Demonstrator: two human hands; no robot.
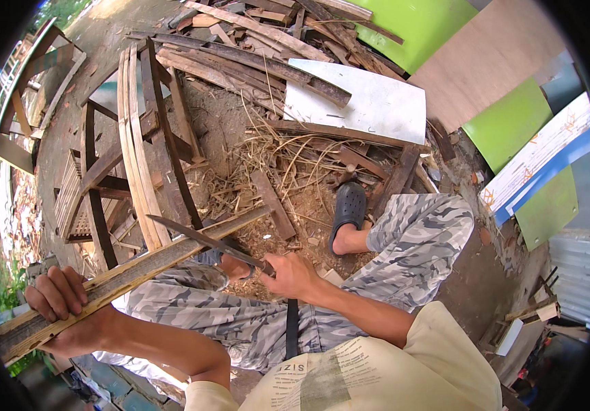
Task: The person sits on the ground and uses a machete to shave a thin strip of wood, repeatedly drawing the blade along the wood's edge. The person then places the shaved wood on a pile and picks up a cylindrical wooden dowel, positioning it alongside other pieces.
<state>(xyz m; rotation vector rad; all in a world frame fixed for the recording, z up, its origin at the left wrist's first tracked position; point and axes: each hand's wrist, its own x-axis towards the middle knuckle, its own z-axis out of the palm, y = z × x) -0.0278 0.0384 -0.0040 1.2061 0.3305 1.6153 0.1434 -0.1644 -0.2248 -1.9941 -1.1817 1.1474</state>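
My left hand is wrapped round the lower left part of a long wooden plank, which slants up and away to the right across my lap. The plank's upper face is grey and weathered, with paler wood along its edges. In my right hand is the handle of a machete. Its long dark blade points to the left and crosses over the plank; whether it touches the wood I cannot tell. Wood shavings lie on the ground below the plank's far end.
A wooden sawhorse-like frame stands ahead on the left, with pale strips leaning on it. Scrap lumber is heaped at the back beside a white board. Green panels lie at the right. My clog rests among dry fibres.
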